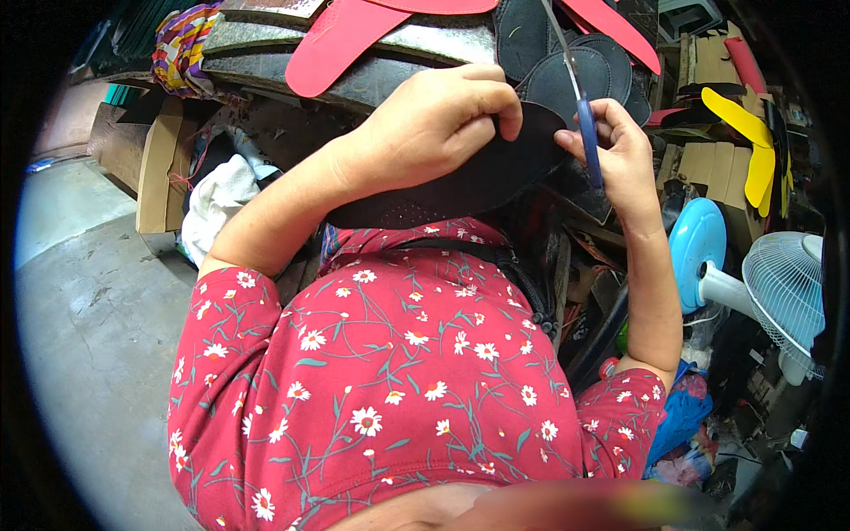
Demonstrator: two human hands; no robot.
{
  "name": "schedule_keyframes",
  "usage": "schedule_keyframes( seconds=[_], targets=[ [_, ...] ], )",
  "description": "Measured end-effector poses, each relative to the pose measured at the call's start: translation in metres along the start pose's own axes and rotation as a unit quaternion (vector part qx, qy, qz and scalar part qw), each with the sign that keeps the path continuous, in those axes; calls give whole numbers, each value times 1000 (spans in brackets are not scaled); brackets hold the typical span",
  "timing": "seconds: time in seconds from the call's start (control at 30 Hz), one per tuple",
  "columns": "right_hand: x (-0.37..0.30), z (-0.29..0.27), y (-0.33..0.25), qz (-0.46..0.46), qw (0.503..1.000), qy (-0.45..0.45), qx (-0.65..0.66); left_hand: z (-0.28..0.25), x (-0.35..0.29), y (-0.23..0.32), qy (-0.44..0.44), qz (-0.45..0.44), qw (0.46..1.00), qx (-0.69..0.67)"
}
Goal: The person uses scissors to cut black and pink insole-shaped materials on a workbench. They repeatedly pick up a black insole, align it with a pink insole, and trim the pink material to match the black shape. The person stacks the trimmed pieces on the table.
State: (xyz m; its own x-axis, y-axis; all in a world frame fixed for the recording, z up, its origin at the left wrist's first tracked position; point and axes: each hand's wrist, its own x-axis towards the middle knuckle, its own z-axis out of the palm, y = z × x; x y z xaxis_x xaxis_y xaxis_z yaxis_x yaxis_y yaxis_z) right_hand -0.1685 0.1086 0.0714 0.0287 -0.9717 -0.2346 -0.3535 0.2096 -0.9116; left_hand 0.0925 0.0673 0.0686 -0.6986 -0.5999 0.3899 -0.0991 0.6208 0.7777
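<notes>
Curling over the upper edge of the black sole-shaped piece, your left hand holds it before your torso; your right hand grips the blue-handled scissors, blades pointing away, apparently freeing your thumb to steady the piece's right end.

You wear a deep red shirt scattered with white daisies with orange to reddish centres, on thin, curling grey-green stems and slim leaves. Your left sleeve and right sleeve carry the same print and end around the elbow. Below them, your forearms, left fingers and right fingers are bare.
</notes>
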Motion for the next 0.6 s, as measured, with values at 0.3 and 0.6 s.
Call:
schedule_keyframes(
  seconds=[0.3,0.6],
  targets=[
    [-16,8,-3,-70,976,103,180,19,-8,33,-1,-2,949,316],
    [-37,-33,25,-136,973,121,-143,-28,-5,-25,25,-309,874,-374]
  ],
)
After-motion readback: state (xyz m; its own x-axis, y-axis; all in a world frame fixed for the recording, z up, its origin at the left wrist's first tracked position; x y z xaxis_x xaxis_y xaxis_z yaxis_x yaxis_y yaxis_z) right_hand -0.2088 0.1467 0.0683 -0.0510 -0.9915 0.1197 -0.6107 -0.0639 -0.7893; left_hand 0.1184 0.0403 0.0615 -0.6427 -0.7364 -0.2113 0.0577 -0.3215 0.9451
